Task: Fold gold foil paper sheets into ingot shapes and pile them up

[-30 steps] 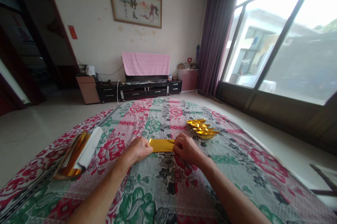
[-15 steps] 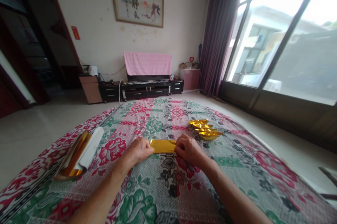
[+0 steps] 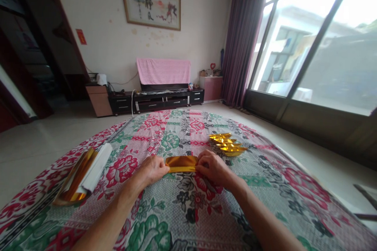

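Between my two hands a folded sheet of gold foil paper [image 3: 182, 163] is stretched sideways just over the tablecloth. My left hand [image 3: 153, 169] pinches its left end, with the fingers curled and closed. At the opposite end, my right hand [image 3: 210, 164] grips the paper the same way, fingertips pressed together. A crease runs along the strip's length, its upper part darker than the bright lower edge. Several folded gold paper ingots [image 3: 231, 147] stand in a nested row beyond my right hand.
A flowered tablecloth [image 3: 153, 206] covers the round table. On its left lies a bundle of gold foil and white paper sheets [image 3: 84, 176], partly rolled. Farther off, past the table's edge, are a low black TV cabinet [image 3: 161, 103] and a pink towel [image 3: 163, 71].
The gold paper has gone from flat and evenly bright to bowed, with a dark upper part and a bright fold below. Both hands keep hold of its ends.
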`<state>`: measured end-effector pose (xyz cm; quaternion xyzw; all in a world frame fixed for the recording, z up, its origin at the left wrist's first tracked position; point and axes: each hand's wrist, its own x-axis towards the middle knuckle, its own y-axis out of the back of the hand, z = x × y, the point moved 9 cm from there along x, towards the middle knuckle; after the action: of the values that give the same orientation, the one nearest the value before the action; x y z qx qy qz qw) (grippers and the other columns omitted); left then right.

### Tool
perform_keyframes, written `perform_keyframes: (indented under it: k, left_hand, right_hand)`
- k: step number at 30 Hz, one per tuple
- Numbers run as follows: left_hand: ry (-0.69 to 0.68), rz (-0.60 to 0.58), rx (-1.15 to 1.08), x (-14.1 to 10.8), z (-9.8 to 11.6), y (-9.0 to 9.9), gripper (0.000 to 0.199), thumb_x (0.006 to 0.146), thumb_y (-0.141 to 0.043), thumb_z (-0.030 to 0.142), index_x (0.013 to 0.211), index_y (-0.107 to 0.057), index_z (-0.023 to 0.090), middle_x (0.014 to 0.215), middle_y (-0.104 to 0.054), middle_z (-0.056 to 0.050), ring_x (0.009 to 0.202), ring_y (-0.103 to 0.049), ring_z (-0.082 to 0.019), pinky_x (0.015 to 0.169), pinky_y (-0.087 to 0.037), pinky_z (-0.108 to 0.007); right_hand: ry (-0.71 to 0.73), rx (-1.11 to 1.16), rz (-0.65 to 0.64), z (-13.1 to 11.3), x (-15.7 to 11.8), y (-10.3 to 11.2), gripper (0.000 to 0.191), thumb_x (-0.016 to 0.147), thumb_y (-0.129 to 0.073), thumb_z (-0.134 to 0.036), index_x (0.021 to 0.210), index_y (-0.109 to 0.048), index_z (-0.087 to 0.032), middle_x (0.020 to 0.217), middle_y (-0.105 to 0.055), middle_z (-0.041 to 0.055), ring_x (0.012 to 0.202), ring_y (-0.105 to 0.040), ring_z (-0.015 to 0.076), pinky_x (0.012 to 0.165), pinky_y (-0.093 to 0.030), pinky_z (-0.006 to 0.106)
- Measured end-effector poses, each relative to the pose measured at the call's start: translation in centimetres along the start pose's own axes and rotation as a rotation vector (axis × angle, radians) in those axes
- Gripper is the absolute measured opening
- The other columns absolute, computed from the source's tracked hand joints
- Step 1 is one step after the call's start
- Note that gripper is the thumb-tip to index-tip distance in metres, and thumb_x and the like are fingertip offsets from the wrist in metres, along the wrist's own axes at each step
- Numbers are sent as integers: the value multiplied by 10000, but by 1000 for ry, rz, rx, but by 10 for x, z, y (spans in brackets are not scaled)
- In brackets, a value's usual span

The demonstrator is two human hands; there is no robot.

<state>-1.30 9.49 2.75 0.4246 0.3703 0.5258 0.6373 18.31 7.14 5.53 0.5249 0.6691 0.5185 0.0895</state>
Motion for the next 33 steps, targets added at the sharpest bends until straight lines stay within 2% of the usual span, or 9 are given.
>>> perform_keyframes:
  k: [10,14,18,21,23,33]
  left_hand:
    - [11,-10,-14,-1,2,1,311,698,-494,412,573,-601,147,512,-540,4,492,-456,-96,480,-246,-238]
    - [14,-14,-11,0,0,-1,310,689,-501,416,563,-598,150,503,-526,8,483,-449,-96,479,-243,-240]
    - [8,-5,-11,0,-1,-1,312,689,-495,411,562,-602,148,494,-520,8,475,-439,-96,478,-240,-243]
    - [10,0,-15,0,0,-1,315,687,-501,417,560,-599,146,490,-520,9,468,-427,-92,474,-235,-241]
    - [5,0,-14,0,1,0,317,692,-500,415,555,-595,146,490,-521,7,469,-426,-91,475,-236,-240]
    - [-7,1,11,0,1,-1,328,704,-488,425,559,-596,151,498,-526,4,477,-451,-98,465,-241,-243]
  right_hand:
    - [-15,-14,21,3,-1,4,114,710,-565,-111,611,-581,-164,789,-620,25,734,-536,121,691,-414,229]
    - [-81,-44,13,5,0,5,115,718,-511,-103,657,-588,-162,747,-597,19,695,-522,113,650,-390,219]
    - [-176,-82,17,4,0,8,168,778,-502,-219,640,-577,-161,702,-567,19,645,-502,110,608,-361,224]
    - [-197,-90,36,0,0,8,192,765,-562,-318,652,-577,-164,734,-567,26,661,-502,116,621,-362,232]
    - [-211,-112,46,-1,-1,6,190,746,-589,-321,638,-563,-167,733,-560,24,661,-496,117,628,-362,235]
    - [-157,-154,70,1,-5,3,159,723,-636,-299,674,-543,-179,757,-541,10,696,-490,119,657,-367,233]
